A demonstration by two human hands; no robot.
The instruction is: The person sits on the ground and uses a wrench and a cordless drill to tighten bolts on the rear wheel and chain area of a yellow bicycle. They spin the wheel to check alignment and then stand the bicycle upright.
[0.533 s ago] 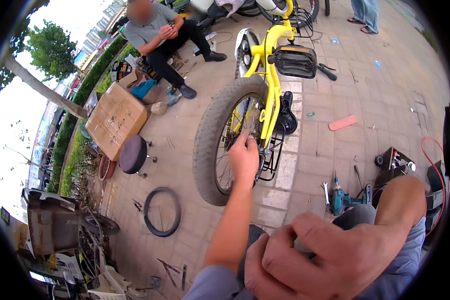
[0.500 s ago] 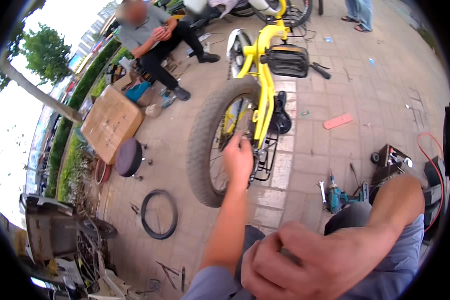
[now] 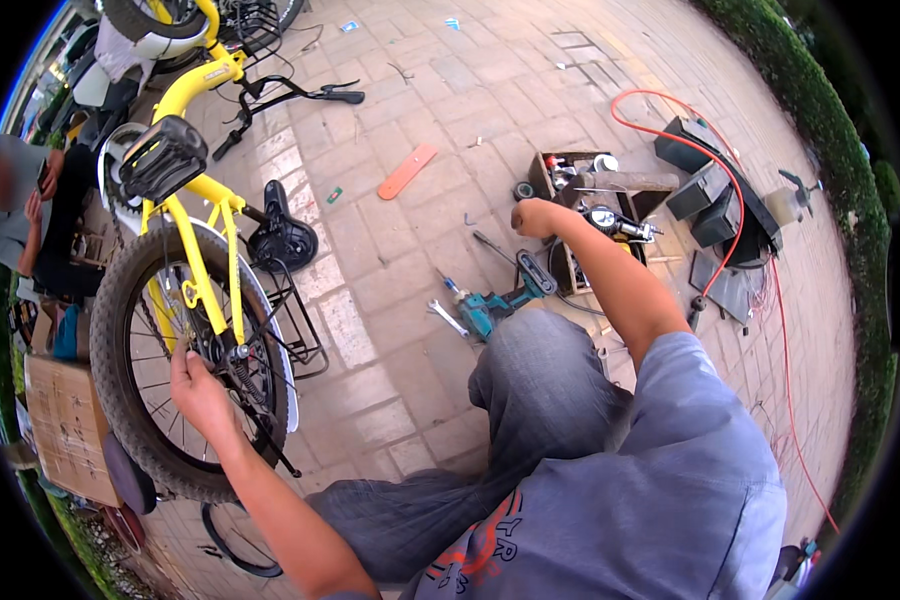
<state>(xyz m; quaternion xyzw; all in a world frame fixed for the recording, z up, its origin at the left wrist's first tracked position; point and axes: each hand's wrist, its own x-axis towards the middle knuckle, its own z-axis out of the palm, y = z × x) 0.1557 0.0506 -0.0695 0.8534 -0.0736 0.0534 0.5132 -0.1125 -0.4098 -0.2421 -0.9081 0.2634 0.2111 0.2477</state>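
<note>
My left hand (image 3: 192,385) has its fingers pinched at a small part beside the rear hub of a yellow bicycle (image 3: 200,277), against the spokes of the fat black tyre (image 3: 130,310); what it grips is too small to make out. My right hand (image 3: 535,218) reaches out at the near edge of a wooden toolbox (image 3: 542,172), its fingers curled; their contents are hidden. Below it lie a teal cordless drill (image 3: 485,313), a wrench (image 3: 448,318) and a screwdriver (image 3: 490,245). An air tool with a gauge (image 3: 610,222) sits among the boxes.
A black saddle (image 3: 282,235), handlebar (image 3: 320,95) and pink strip (image 3: 405,170) lie on the paving (image 3: 430,100). Batteries (image 3: 715,220) and a red hose (image 3: 740,190) are at right. Another person (image 3: 25,210) sits at far left near a cardboard box (image 3: 65,425).
My view has turned right, so the bicycle stands further left. My right hand has moved from close beneath the camera out to the toolbox. My left hand remains at the wheel hub.
</note>
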